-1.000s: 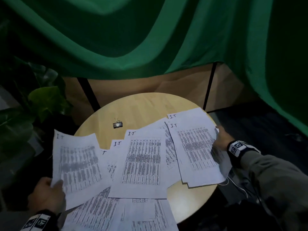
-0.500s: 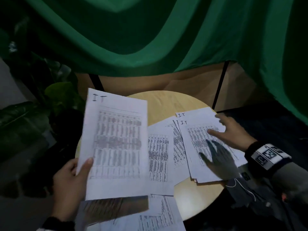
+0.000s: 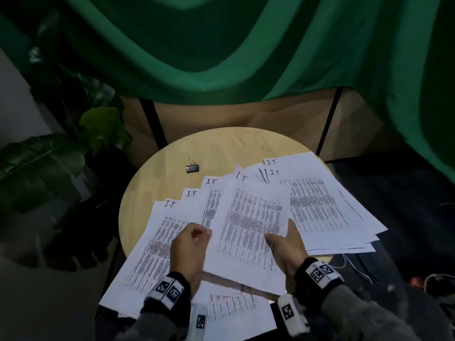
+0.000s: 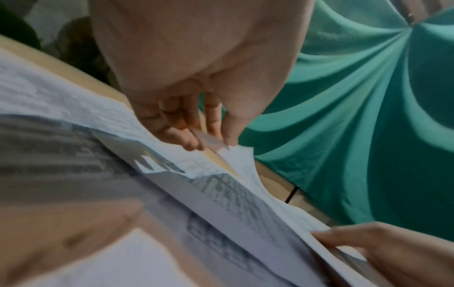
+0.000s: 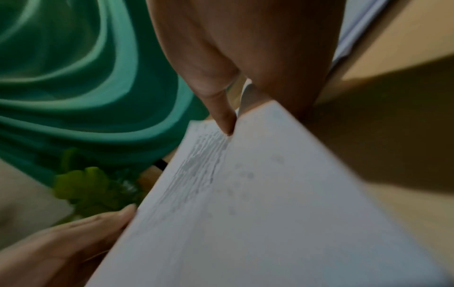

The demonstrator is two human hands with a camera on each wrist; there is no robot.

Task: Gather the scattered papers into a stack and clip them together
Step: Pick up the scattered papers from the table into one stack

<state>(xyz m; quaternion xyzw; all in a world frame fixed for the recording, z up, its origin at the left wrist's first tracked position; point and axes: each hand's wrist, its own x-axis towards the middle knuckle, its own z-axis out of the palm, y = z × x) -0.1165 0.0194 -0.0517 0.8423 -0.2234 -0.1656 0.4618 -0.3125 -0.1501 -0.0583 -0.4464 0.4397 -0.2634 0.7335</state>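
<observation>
Both forearms reach forward side by side, each in a grey sleeve with a marked band at the wrist. The left hand (image 3: 190, 247) is curled, knuckles up, its fingers (image 4: 181, 124) bent and its thumb pinching the left edge of a raised sheet (image 3: 248, 230). The right hand (image 3: 286, 244) holds the same sheet's right edge, thumb (image 5: 221, 108) laid on top and the fingers hidden beneath. Both hands sit close together, just above the worktop (image 3: 221, 148).
</observation>
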